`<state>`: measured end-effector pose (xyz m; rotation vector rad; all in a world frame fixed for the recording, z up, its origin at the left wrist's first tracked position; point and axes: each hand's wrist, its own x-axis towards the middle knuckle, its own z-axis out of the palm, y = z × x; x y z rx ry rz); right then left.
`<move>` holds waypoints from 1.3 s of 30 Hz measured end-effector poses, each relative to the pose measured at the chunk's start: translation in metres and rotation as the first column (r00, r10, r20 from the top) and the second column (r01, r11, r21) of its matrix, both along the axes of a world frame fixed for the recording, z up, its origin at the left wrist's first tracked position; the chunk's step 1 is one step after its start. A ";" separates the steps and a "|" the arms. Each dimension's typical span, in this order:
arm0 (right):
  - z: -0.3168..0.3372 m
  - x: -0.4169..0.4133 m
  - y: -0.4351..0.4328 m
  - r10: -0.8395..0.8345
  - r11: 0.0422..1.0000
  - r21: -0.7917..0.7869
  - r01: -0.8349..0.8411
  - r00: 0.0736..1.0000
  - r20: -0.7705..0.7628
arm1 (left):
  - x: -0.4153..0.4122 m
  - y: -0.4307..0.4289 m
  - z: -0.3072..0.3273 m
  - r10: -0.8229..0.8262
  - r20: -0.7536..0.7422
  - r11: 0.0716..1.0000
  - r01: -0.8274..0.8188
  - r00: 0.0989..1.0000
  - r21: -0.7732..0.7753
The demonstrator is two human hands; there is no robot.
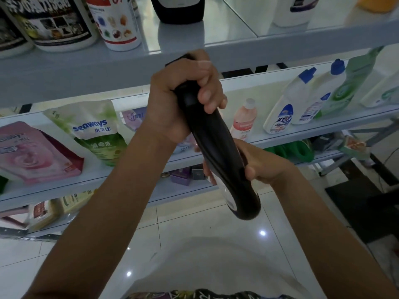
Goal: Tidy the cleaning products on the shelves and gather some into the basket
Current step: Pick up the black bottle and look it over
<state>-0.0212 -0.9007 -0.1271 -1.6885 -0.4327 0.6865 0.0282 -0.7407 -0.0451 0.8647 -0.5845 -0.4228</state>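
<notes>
A tall black bottle hangs tilted in front of the shelves, its neck up and away from me. My left hand grips the neck and cap end. My right hand holds the lower body from the right side. The bottle's white label faces down and left, partly hidden. No basket is in view.
The top shelf carries white tubs and a dark bottle. The middle shelf holds a green Seaways pouch, a pink pouch, a pink bottle and white blue-capped bottles. Lower shelves hold small boxes. White tiled floor lies below.
</notes>
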 end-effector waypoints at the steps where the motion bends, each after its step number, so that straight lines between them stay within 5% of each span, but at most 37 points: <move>1: 0.001 -0.002 0.003 -0.062 0.997 -0.037 0.064 0.997 0.046 | 0.000 -0.001 -0.001 0.059 -0.041 0.998 -0.058 0.997 0.031; 5: 0.001 -0.011 0.029 -0.390 0.851 -0.225 0.475 0.857 0.337 | 0.003 -0.004 -0.005 0.404 -0.119 0.899 -0.370 0.907 0.233; 7: 0.002 -0.011 0.033 -0.446 0.827 -0.173 0.535 0.811 0.380 | 0.003 -0.002 -0.005 0.411 -0.035 0.886 -0.390 0.911 0.251; 9: 0.007 -0.009 0.020 -0.357 0.908 -0.117 0.403 0.889 0.288 | 0.001 0.005 -0.003 0.226 0.077 0.957 -0.236 0.971 0.166; 12: 0.010 -0.008 -0.005 -0.106 0.991 0.069 0.112 0.992 -0.074 | -0.003 0.007 0.005 -0.043 0.079 0.999 0.044 0.996 -0.011; 15: 0.001 -0.013 -0.003 -0.096 0.967 0.212 0.139 0.975 -0.200 | -0.004 0.001 0.009 0.094 -0.051 0.994 -0.091 0.994 0.054; 17: 0.000 -0.019 0.016 -0.299 0.952 0.071 0.298 0.954 0.004 | -0.006 0.000 0.010 0.340 -0.014 0.913 -0.326 0.940 0.246; 20: 0.001 -0.028 0.049 -0.507 0.820 -0.051 0.570 0.764 0.398 | -0.008 0.002 0.009 0.562 0.164 0.741 -0.581 0.811 0.336; 22: 0.005 -0.026 0.047 -0.382 0.912 -0.007 0.410 0.856 0.347 | -0.010 0.005 0.012 0.449 0.267 0.813 -0.513 0.853 0.274; 24: 0.010 -0.019 0.032 -0.199 0.979 0.010 0.203 0.949 0.245 | -0.013 0.010 0.019 0.196 0.329 0.946 -0.267 0.924 0.186; 27: 0.022 -0.012 0.016 -0.149 0.986 -0.046 0.157 0.978 0.144 | -0.011 0.014 0.025 -0.037 0.218 0.998 0.024 0.975 0.062; 29: 0.026 -0.018 0.027 -0.277 0.946 -0.103 0.307 0.932 0.232 | -0.011 0.012 0.026 0.037 0.199 0.991 -0.061 0.979 0.116; 31: 0.025 -0.027 0.045 -0.491 0.803 -0.126 0.583 0.766 0.415 | -0.012 0.010 0.026 0.216 0.275 0.932 -0.282 0.937 0.229; 33: 0.019 -0.031 0.052 -0.553 0.741 -0.066 0.669 0.662 0.507 | -0.014 0.010 0.025 0.296 0.327 0.889 -0.385 0.897 0.250; 37: 0.023 -0.018 0.026 -0.180 0.982 -0.018 0.186 0.966 0.185 | -0.019 0.010 0.030 -0.109 0.387 0.980 0.032 0.916 0.198; 39: 0.024 -0.014 0.016 0.042 0.992 0.122 -0.041 0.999 -0.006 | -0.019 0.008 0.032 -0.181 0.292 0.980 0.148 0.939 0.132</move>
